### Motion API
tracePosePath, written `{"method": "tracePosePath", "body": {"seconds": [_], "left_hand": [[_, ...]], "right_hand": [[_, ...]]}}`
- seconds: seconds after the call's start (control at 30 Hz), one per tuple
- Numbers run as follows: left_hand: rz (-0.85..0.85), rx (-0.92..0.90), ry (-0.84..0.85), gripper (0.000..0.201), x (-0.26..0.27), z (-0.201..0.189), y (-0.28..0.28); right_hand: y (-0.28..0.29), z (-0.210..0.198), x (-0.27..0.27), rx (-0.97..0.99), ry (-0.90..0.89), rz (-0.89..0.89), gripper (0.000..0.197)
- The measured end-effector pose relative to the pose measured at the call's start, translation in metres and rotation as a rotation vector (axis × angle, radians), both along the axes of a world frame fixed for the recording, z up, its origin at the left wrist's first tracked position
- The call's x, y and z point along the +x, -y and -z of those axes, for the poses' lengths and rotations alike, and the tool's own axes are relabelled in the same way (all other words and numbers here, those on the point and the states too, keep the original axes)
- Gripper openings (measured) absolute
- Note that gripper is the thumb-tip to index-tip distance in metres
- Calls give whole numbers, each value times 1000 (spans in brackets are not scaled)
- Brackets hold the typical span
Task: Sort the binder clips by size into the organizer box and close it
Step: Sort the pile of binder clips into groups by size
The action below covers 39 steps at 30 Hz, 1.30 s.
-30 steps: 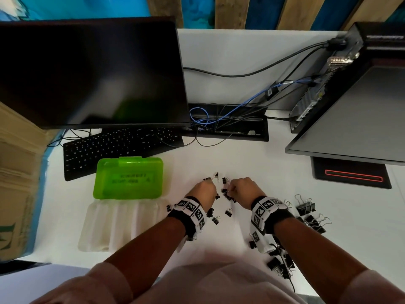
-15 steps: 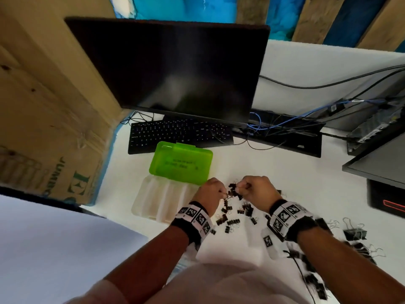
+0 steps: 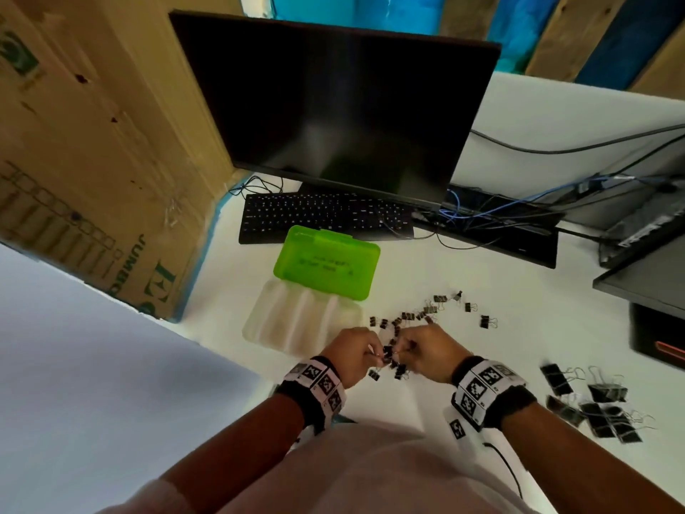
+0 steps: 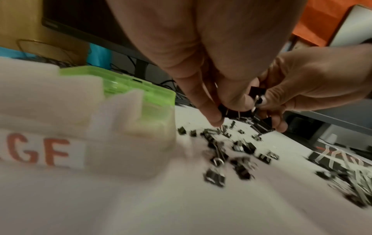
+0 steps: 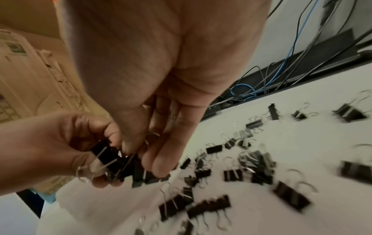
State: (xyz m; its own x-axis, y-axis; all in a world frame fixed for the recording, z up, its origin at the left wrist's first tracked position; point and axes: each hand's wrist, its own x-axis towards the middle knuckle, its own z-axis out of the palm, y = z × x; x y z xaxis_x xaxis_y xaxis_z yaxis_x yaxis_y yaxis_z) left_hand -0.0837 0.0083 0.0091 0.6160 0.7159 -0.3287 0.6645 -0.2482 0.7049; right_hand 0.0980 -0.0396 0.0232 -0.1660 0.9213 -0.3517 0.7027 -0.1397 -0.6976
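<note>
The organizer box lies open on the white desk, its clear compartmented tray (image 3: 296, 320) in front and its green lid (image 3: 328, 262) folded back. Small black binder clips (image 3: 426, 313) are scattered to the right of the tray. Large black clips (image 3: 596, 406) lie in a heap at the far right. My left hand (image 3: 356, 352) and right hand (image 3: 426, 350) meet just in front of the tray's right corner. Both pinch a tangled bunch of small clips (image 5: 118, 160) held between them, a little above the desk. In the left wrist view the bunch of clips (image 4: 239, 111) hangs from the fingertips.
A black keyboard (image 3: 326, 217) and a dark monitor (image 3: 333, 102) stand behind the box. A big cardboard carton (image 3: 85, 153) fills the left side. Cables (image 3: 493, 213) and a black tray lie at the back right. A label reading "GE" (image 4: 40, 152) is stuck on the tray's front.
The head view has swung left and down, so the box now sits nearer the middle. Both hands have drawn back toward me with the bunch of clips, leaving loose clips beyond them.
</note>
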Motion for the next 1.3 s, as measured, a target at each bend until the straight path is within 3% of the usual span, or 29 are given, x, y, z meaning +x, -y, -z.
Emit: {"method": "tracePosePath", "body": {"seconds": [0.17,0.23,0.4,0.63,0.7,0.83,0.97,1.1,1.3], "left_hand": [[255,-33,-101,15,15,10,27],[338,-38,-145,18,23,13,31],[418,-41,-192,19,36,23,35],[363,-1,-102,37,36,30,33],[328,44,-72,33,31,30,28],[268,79,-158,34,17,36,18],[220,67,-195,36,17,40,18],[176,81,-171,33,27,39,15],[255,81,-32,39,39,46,10]], "right_hand": [[37,6,9,-161,68,-85,17],[46,9,11,-197,91,-87,17],[55,14,13,-222,151,-62,11],[62,22,20,-224,130,-73,13],[59,20,29,-186,137,-56,11],[48,26,57,-78,253,94,17],[41,39,67,-120,366,216,30],[34,46,56,-159,323,222,46],[26,51,47,-88,226,212,45]]}}
